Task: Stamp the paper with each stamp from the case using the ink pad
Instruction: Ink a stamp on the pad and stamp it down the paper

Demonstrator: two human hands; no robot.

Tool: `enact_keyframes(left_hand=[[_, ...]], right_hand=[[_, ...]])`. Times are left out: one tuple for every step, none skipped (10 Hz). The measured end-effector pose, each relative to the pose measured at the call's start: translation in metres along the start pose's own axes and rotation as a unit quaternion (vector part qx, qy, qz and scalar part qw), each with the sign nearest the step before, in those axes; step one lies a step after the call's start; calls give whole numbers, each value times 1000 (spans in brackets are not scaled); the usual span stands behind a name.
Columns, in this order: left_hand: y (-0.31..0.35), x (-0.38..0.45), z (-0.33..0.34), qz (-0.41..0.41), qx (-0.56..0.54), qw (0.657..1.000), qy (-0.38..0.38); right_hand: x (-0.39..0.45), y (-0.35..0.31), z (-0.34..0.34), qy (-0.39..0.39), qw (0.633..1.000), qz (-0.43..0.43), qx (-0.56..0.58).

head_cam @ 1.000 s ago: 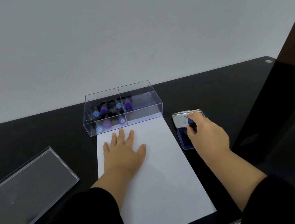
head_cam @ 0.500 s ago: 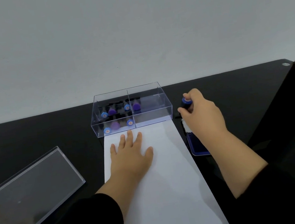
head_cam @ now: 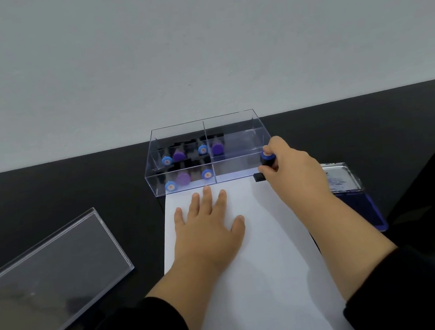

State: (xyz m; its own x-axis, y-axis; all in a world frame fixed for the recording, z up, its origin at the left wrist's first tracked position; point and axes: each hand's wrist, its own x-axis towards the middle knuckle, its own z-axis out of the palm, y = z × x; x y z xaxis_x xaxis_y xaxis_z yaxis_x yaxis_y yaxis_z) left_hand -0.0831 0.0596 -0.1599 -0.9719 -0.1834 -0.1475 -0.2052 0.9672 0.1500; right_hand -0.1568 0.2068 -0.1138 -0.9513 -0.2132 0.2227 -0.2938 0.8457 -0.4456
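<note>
While the black table (head_cam: 47,194) carries everything, the paper (head_cam: 265,256) lies just in front of the clear case (head_cam: 238,162), the left hand (head_cam: 208,230) pressing flat on it; the right hand (head_cam: 290,171) pinches a blue-topped stamp (head_cam: 267,158) at the paper's far right corner, touching the case.

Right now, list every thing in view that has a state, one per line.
Case: lid off, seven stamps standing inside.
Lid: lying flat on the desk, left of the paper.
Ink pad: open.
Paper: flat, no prints visible.
Stamp: held at the paper's far right corner.
Left hand: flat on the paper.
Right hand: grips the stamp.
</note>
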Motion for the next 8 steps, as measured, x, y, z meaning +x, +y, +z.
enact_keyframes(left_hand=[[0, 0, 0, 0, 2, 1000, -2], [1, 0, -1, -3, 2, 1000, -5], [1, 0, -1, -5, 2, 1000, -7], [0, 1, -1, -5, -1, 1000, -2], [1, 1, -1, -5, 0, 1000, -5], [1, 1, -1, -5, 0, 1000, -3], [0, 1, 0, -6, -2, 1000, 1], [0, 1, 0, -7, 1, 1000, 1]], right_hand=[[2, 0, 3, -7, 1000, -10, -6], [4, 1, 5, -8, 1000, -14, -11], [4, 1, 5, -12, 1000, -10, -11], [4, 1, 6, -18, 1000, -12, -12], [3, 1, 8, -15, 1000, -15, -19], [3, 1, 10, -9, 1000, -8, -18], [3, 0, 11, -2, 1000, -4, -15], [2, -1, 11, -3, 1000, 0, -14]])
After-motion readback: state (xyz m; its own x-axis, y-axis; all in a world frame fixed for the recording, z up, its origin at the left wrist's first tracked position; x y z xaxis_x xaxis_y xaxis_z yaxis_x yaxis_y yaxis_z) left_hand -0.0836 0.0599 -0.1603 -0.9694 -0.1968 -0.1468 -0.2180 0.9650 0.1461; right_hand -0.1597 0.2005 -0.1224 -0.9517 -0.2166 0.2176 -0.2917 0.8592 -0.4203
